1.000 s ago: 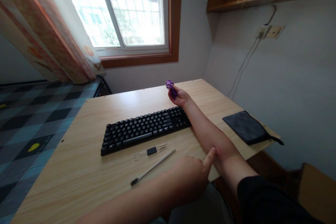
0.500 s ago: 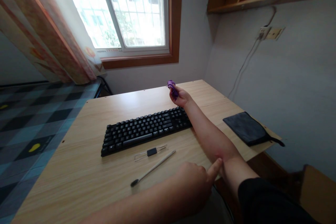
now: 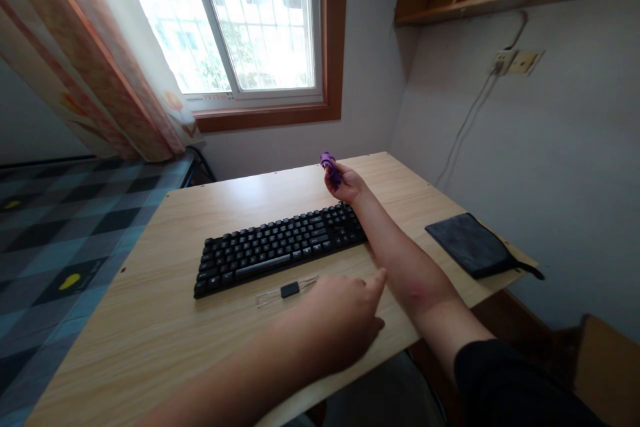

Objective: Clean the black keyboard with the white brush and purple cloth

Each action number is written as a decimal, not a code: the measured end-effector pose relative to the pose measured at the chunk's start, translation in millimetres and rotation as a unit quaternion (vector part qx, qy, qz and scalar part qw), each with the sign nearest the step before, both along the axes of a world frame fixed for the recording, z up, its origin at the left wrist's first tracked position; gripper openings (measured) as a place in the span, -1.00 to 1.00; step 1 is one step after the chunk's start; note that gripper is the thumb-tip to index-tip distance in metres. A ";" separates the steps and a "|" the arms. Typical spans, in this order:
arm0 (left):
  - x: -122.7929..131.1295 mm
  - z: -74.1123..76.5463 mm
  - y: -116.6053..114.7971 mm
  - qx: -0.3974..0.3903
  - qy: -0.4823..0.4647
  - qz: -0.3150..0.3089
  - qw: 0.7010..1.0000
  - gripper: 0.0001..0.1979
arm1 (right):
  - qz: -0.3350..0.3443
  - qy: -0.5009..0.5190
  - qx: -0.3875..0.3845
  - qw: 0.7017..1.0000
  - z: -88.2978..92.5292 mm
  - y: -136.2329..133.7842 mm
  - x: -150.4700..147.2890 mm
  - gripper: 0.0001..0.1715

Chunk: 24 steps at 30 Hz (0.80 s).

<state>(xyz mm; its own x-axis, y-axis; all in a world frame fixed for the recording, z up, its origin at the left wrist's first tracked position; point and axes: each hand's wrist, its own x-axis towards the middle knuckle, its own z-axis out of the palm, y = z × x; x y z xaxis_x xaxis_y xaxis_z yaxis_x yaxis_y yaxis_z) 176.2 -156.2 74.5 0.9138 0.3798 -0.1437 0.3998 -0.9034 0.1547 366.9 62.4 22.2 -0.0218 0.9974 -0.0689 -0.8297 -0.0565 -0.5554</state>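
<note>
My right hand [image 3: 350, 185] is closed around a crumpled purple cloth [image 3: 330, 167], held up over the far end of a black keyboard [image 3: 280, 247]. The right forearm stretches across the desk, with a small reddish spot near the elbow. My left hand [image 3: 345, 320] holds nothing. Its index finger points out towards the right forearm, the thumb is apart and the other fingers are curled or hidden. Between the left hand and the keyboard lies a wire keycap puller [image 3: 290, 289] with a black middle, one end beside the left hand.
A dark grey pouch [image 3: 470, 245] with a strap lies at the right edge of the wooden desk [image 3: 165, 320]. A checked bed [image 3: 65, 227] stands on the left, below a curtain [image 3: 95, 47]. A shelf [image 3: 500, 0] hangs on the right wall above a socket [image 3: 505, 61].
My left hand has drawn back from the spot near my right elbow, moving left and farther up the desk. Its arm now covers the thin brush. The right hand keeps the cloth.
</note>
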 end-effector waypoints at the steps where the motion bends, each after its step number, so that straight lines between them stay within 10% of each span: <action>1: -8.7 12.0 9.5 0.003 -0.015 0.025 1.000 -0.44 | 0.003 0.001 0.000 1.000 0.3 -0.2 0.3 -0.84; 5: -61.9 35.4 65.4 0.045 -0.105 0.161 0.980 -0.58 | 0.010 0.015 -0.001 1.000 1.7 -0.7 0.6 -0.86; 10: -142.5 -8.4 139.3 0.195 -0.147 0.363 0.899 -0.52 | 0.028 0.015 -0.017 0.999 2.6 -3.2 -0.8 -0.84; 17: -171.8 -89.3 154.6 0.161 -0.095 0.284 0.940 -0.46 | 0.103 0.001 -0.014 0.995 6.0 -14.1 -0.5 -0.81; 24: -156.3 -99.9 135.1 0.161 -0.110 0.268 0.943 -0.43 | 0.056 -0.133 0.001 0.990 15.0 -22.7 3.4 -0.80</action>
